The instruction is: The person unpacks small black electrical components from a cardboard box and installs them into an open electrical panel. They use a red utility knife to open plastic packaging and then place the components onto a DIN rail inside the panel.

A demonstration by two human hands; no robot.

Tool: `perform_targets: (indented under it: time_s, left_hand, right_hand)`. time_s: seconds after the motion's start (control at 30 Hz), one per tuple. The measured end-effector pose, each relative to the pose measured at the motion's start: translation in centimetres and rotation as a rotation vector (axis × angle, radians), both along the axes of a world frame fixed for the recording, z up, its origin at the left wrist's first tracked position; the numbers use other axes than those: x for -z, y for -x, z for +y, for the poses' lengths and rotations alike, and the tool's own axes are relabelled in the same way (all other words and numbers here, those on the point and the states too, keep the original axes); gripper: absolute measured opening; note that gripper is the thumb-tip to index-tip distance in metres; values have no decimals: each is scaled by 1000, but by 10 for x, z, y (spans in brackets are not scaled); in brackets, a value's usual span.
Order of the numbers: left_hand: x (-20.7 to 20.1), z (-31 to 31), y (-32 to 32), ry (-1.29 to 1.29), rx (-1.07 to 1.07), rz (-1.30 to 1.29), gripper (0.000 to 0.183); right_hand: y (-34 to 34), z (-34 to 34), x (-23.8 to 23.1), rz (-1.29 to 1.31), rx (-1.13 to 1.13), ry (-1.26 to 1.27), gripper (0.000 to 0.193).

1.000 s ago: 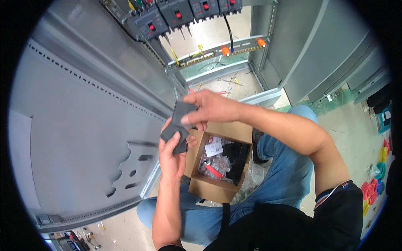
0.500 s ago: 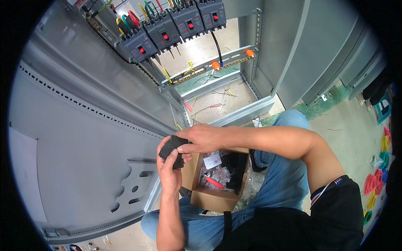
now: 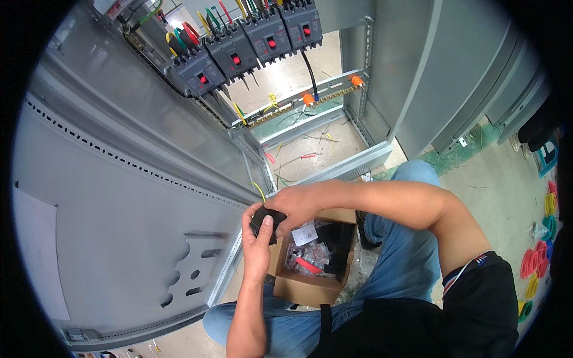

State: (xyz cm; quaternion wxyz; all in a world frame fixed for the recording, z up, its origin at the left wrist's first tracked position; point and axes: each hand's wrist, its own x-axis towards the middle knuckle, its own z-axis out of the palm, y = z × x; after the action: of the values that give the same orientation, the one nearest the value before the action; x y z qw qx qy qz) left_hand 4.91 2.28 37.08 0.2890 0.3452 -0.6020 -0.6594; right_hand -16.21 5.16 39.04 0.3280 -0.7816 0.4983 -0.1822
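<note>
A small stack of thin black plates (image 3: 260, 219) is held between my two hands, above the left side of an open cardboard box (image 3: 305, 293). My left hand (image 3: 255, 246) is closed round the plates, its thumb pressed on their face. From the right, my right hand (image 3: 295, 204) curls over the upper edge of the stack; its fingertips are partly hidden. Inside the box lie clear plastic bags (image 3: 316, 253) of small parts, a white paper slip (image 3: 304, 234), a red-handled item (image 3: 308, 266) and more black pieces (image 3: 341, 238).
Ahead stands an open grey cabinet frame with a row of dark circuit breakers (image 3: 236, 58) and a busbar with orange insulators (image 3: 308, 99). A grey door panel (image 3: 119, 221) fills the left. Coloured wire coils (image 3: 533, 262) lie on the floor at right. Wire scraps litter the cabinet's base.
Both hands have shifted slightly right and down with the black plates. My right hand has turned, and its fingers now cover more of the stack's upper right edge.
</note>
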Motion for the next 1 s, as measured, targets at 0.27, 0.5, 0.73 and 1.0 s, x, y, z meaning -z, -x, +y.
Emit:
perform_targets:
  time_s: [0.27, 0.5, 0.73, 1.0]
  left_hand:
    - [-24, -8, 8, -243, -110, 196, 46]
    - [-18, -5, -2, -261, -112, 157, 48]
    - [-15, -2, 7, -264, -113, 136, 49]
    - [-11, -1, 6, -266, -100, 116, 50]
  right_hand:
    - [65, -59, -1, -298, 469, 68, 42]
    - [141, -99, -36, -292, 1165, 710, 35]
    - [149, -126, -33, -216, 1197, 646, 36]
    - [148, -131, -32, -175, 1215, 696, 32]
